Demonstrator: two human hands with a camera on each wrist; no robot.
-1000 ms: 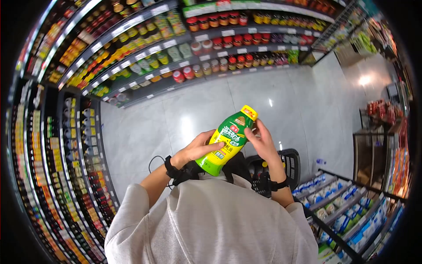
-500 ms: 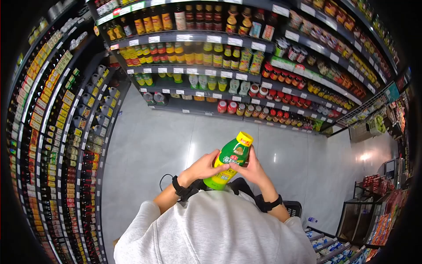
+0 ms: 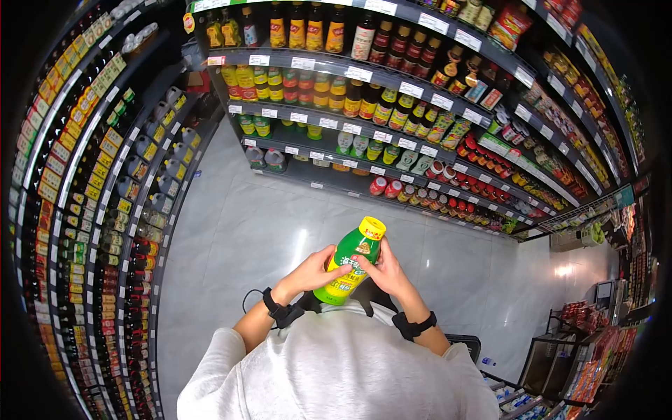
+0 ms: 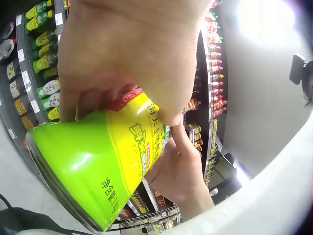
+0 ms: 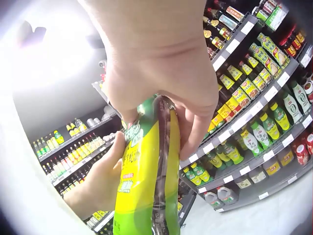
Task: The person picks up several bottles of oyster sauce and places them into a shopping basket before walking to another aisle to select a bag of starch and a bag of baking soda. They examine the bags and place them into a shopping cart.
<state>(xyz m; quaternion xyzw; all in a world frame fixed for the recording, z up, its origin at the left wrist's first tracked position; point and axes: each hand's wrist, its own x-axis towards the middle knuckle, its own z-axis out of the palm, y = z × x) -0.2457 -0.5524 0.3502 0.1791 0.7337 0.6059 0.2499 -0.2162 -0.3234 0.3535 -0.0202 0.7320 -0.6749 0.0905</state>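
An oyster sauce bottle [image 3: 341, 285], green and yellow with a yellow cap, is held in front of the chest. It leans to the right in the head view, its printed label facing up. My left hand [image 3: 311, 269] grips its left side, thumb across the label. From the other side my right hand [image 3: 387, 271] holds the upper part, below the cap. In the left wrist view the bright green base of the bottle [image 4: 83, 161] points toward the camera. A dark seam strip runs down the side of the bottle [image 5: 142, 196] in the right wrist view.
Ahead stands a shelf unit [image 3: 336, 129] stocked with bottled sauces and jars. Tall shelves of bottles [image 3: 115, 231] line the left. A black basket [image 3: 465, 343] sits low by the right elbow, with a display rack [image 3: 521, 402] behind it. Grey tiled floor [image 3: 231, 217] lies between.
The view has swung so the sauce shelves sit lower and nearer. My right hand has come in from near the cap to the bottle's side, and the bottle stands a little more upright.
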